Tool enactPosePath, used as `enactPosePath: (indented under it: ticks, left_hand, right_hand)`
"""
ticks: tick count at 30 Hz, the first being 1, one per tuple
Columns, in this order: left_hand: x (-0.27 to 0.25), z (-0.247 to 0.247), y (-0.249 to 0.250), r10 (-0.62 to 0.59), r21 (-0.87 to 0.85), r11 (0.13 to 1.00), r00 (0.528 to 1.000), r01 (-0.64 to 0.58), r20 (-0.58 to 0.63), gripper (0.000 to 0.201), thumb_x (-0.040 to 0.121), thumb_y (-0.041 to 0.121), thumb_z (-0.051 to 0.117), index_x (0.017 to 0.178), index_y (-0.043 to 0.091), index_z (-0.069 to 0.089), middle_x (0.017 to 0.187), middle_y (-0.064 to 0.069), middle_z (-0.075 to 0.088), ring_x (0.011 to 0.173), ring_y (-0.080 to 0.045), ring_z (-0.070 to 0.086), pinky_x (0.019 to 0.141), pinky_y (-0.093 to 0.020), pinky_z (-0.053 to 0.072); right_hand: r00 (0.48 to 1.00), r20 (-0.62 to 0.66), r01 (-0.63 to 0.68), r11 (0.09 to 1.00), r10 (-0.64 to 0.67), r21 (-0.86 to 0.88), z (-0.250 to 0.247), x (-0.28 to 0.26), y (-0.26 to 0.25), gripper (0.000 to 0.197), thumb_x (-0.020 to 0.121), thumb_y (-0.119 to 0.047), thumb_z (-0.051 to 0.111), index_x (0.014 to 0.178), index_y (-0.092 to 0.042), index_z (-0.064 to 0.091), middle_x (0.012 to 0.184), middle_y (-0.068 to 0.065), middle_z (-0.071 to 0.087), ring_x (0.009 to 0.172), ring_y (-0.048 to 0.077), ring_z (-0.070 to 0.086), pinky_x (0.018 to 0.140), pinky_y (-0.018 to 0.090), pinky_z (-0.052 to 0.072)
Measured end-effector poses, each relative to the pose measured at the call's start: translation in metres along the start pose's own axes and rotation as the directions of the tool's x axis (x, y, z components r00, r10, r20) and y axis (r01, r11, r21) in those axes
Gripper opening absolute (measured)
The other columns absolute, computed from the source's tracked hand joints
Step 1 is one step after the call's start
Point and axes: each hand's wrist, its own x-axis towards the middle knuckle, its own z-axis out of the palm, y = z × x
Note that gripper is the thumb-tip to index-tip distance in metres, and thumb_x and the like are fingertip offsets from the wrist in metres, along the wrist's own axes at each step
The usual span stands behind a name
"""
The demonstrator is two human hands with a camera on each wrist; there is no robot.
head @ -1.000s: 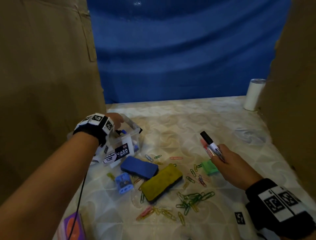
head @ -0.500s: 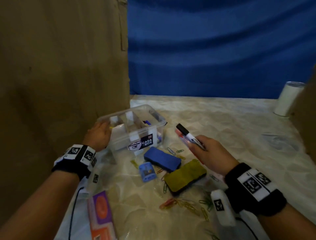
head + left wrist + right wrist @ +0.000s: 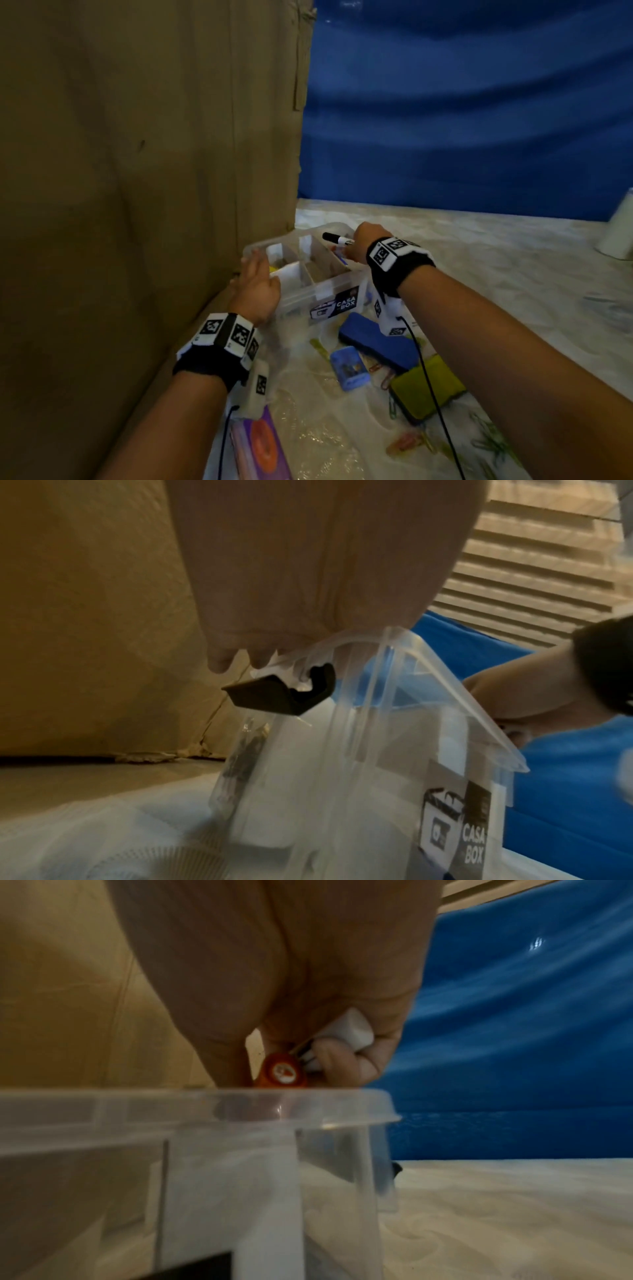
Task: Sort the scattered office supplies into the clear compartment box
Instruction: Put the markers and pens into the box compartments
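Observation:
The clear compartment box (image 3: 320, 293) stands by the cardboard wall, its dividers visible from above. My right hand (image 3: 361, 245) hovers over its right end and grips two markers: a black-capped white one (image 3: 337, 238) pointing left, and a red one whose end (image 3: 281, 1073) shows in the right wrist view just above the box rim (image 3: 240, 1104). My left hand (image 3: 255, 284) lies with straight fingers against the box's left end, by the black latch (image 3: 284, 693). A blue eraser (image 3: 376, 341), a yellow-green eraser (image 3: 426, 389) and a small blue sharpener (image 3: 349, 368) lie in front.
A tall cardboard wall (image 3: 147, 171) stands close on the left and a blue sheet (image 3: 462, 120) hangs behind. Coloured paper clips (image 3: 411, 445) are strewn at the lower right. A purple and orange packet (image 3: 260, 445) lies near my left forearm. A white cup (image 3: 620, 233) is at far right.
My right hand carried the markers left and forward, from over the clips to above the box's right end. My left hand went from the box's top to its left end.

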Motion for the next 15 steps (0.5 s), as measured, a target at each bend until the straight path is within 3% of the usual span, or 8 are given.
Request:
enactPosePath:
  ticks: [4, 6, 8, 10, 13, 15]
  left_hand:
    - [-0.003, -0.003, 0.002, 0.005, 0.04, 0.999, 1.0, -0.006, 0.024, 0.057, 0.102, 0.025, 0.024, 0.153, 0.015, 0.0, 0.161, -0.002, -0.012, 0.148, -0.023, -0.012, 0.12, -0.047, 0.0]
    - [-0.003, -0.002, 0.002, 0.009, 0.043, 0.999, 1.0, -0.01, 0.025, 0.057, 0.102, 0.025, 0.024, 0.153, 0.016, 0.001, 0.161, -0.001, -0.012, 0.148, -0.023, -0.012, 0.12, -0.048, -0.001]
    - [-0.003, -0.001, 0.002, 0.009, 0.036, 0.999, 1.0, -0.009, 0.017, 0.057, 0.101, 0.026, 0.024, 0.153, 0.018, 0.001, 0.161, 0.001, -0.012, 0.148, -0.022, -0.011, 0.119, -0.048, -0.002]
    - [-0.003, -0.002, 0.002, 0.005, 0.023, 1.0, 1.0, -0.005, 0.011, 0.057, 0.101, 0.026, 0.024, 0.153, 0.02, 0.002, 0.161, 0.003, -0.011, 0.148, -0.021, -0.01, 0.119, -0.048, -0.003]
    - [-0.003, -0.001, 0.001, 0.003, 0.018, 1.0, 1.0, -0.004, 0.014, 0.057, 0.101, 0.026, 0.025, 0.153, 0.02, 0.003, 0.161, 0.003, -0.011, 0.148, -0.021, -0.01, 0.119, -0.048, -0.003]
    - [-0.003, 0.0, 0.001, 0.005, 0.017, 1.0, 1.0, -0.005, 0.007, 0.057, 0.101, 0.026, 0.025, 0.153, 0.02, 0.003, 0.161, 0.003, -0.01, 0.148, -0.021, -0.01, 0.119, -0.049, -0.003]
  right_hand:
    - [1.0, -0.016, -0.013, 0.999, 0.012, -0.037, 0.009, 0.011, -0.002, 0.039, 0.081, -0.05, 0.065, 0.084, -0.012, 0.058, 0.071, 0.005, 0.057, 0.059, 0.021, 0.053, 0.056, 0.026, 0.039]
    - [0.999, -0.046, -0.011, 0.996, 0.007, -0.088, 0.008, 0.011, -0.001, 0.044, 0.083, -0.057, 0.06, 0.086, -0.013, 0.057, 0.08, 0.007, 0.06, 0.069, 0.024, 0.057, 0.06, 0.028, 0.041]
    - [0.996, -0.088, 0.008, 0.987, -0.022, -0.158, 0.01, 0.012, -0.002, 0.048, 0.085, -0.057, 0.057, 0.101, -0.012, 0.058, 0.098, 0.01, 0.063, 0.086, 0.028, 0.06, 0.066, 0.031, 0.042]
    - [0.992, -0.114, 0.026, 0.975, -0.053, -0.22, 0.015, 0.01, -0.003, 0.054, 0.085, -0.052, 0.06, 0.119, -0.011, 0.053, 0.118, 0.012, 0.056, 0.103, 0.032, 0.058, 0.074, 0.037, 0.044]
    - [0.992, -0.124, 0.001, 0.97, -0.032, -0.242, 0.016, 0.005, 0.0, 0.052, 0.088, -0.039, 0.06, 0.128, -0.008, 0.046, 0.127, 0.014, 0.045, 0.111, 0.034, 0.055, 0.083, 0.041, 0.046]
    - [0.993, -0.117, -0.034, 0.989, 0.017, -0.145, 0.012, 0.006, 0.002, 0.052, 0.089, -0.036, 0.058, 0.13, -0.007, 0.042, 0.131, 0.016, 0.044, 0.113, 0.035, 0.054, 0.086, 0.041, 0.046]
